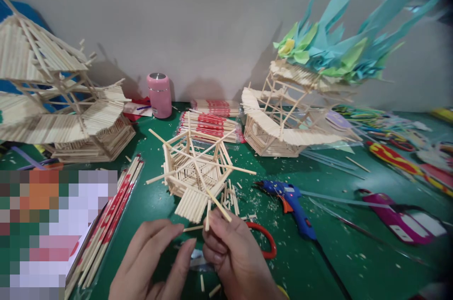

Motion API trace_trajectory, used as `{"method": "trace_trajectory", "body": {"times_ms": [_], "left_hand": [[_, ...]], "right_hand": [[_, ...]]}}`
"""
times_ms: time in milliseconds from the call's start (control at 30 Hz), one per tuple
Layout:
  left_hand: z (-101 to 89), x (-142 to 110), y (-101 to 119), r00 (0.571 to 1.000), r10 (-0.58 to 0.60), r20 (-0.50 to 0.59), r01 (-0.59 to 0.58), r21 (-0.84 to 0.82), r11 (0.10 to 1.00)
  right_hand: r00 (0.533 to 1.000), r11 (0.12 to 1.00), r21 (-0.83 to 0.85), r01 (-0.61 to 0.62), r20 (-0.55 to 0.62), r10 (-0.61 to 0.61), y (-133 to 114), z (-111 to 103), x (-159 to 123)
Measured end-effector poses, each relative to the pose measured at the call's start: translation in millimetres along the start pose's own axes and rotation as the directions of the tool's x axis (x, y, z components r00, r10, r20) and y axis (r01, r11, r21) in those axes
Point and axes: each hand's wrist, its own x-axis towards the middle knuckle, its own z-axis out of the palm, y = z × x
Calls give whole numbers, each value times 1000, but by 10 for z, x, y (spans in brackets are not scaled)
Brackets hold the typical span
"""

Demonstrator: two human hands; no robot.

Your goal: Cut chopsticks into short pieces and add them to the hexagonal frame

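Observation:
My right hand (233,248) pinches a short wooden stick (208,215) between thumb and fingers. My left hand (152,257) is open, thumb and forefinger apart, its forefinger tip close to another thin stick piece (193,229) that runs toward my right hand. Just beyond both hands stands a small six-sided frame of wooden sticks (170,168), with long sticks radiating from its middle. A panel of sticks laid side by side (193,204) slopes down from its near side. Red-handled scissors (269,242) lie partly hidden under my right hand.
A blue glue gun (288,196) with a cord lies right. Finished stick pavilions stand left (102,120) and right (262,144), the latter topped with paper leaves. Packs of sticks (208,125), a pink flask (160,97), a magenta power strip (398,222) and scattered stick offcuts (231,196) surround them.

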Motion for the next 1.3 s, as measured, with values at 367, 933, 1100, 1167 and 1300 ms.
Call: {"method": "trace_trajectory", "body": {"times_ms": [367, 933, 1100, 1167, 1300], "left_hand": [[-13, 134, -99, 970, 220, 105, -237, 188, 953], [41, 172, -81, 970, 217, 110, -235, 179, 956], [51, 183, -64, 974, 203, 98, -216, 158, 964], [48, 184, -60, 975, 197, 103, -212, 158, 965], [43, 183, -58, 974, 204, 99, -218, 169, 961]], "right_hand": [[1000, 999, 41, -11, 8, 11, -1, 18, 18], [1000, 998, 70, -9, -9, 10, 3, 18, 19], [1000, 998, 56, -5, -4, 5, 1, 39, 13], [1000, 999, 54, -4, -11, 4, 8, 42, 22], [1000, 999, 38, -3, -15, 4, 32, 40, 40]]}}
